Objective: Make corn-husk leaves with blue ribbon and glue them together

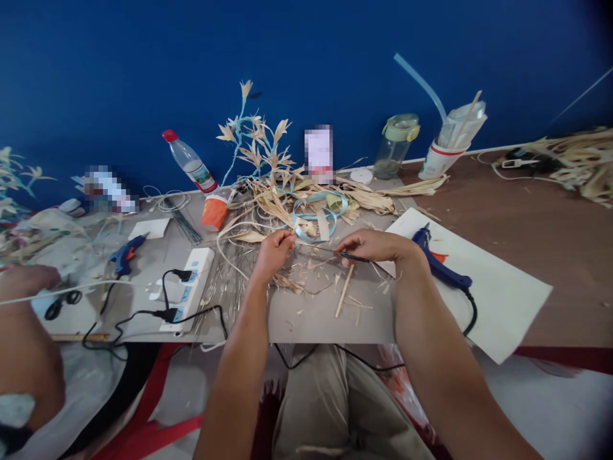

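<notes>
My left hand (pixel 276 255) is closed in a pinch above the middle of the table; what sits between its fingertips is too small to make out. Facing it, my right hand (pixel 366 246) is wrapped round a slim dark tool (pixel 354 257), whose thin end points left toward my left fingertips. Just beyond both hands lie a loop of light-blue ribbon (pixel 306 235) and a heap of dried husks (pixel 272 201). Husk scraps and a thin pale stick (pixel 343 294) are scattered below them.
A blue glue gun (pixel 443 271) rests on white card (pixel 498 300) at right. Left are a power strip (pixel 191 287) with black cords, another glue gun (pixel 125 254), and a co-worker's arm (pixel 29 332). Behind stand an orange cup (pixel 214 214), a bottle (pixel 194 167) and husk flowers (pixel 258 137).
</notes>
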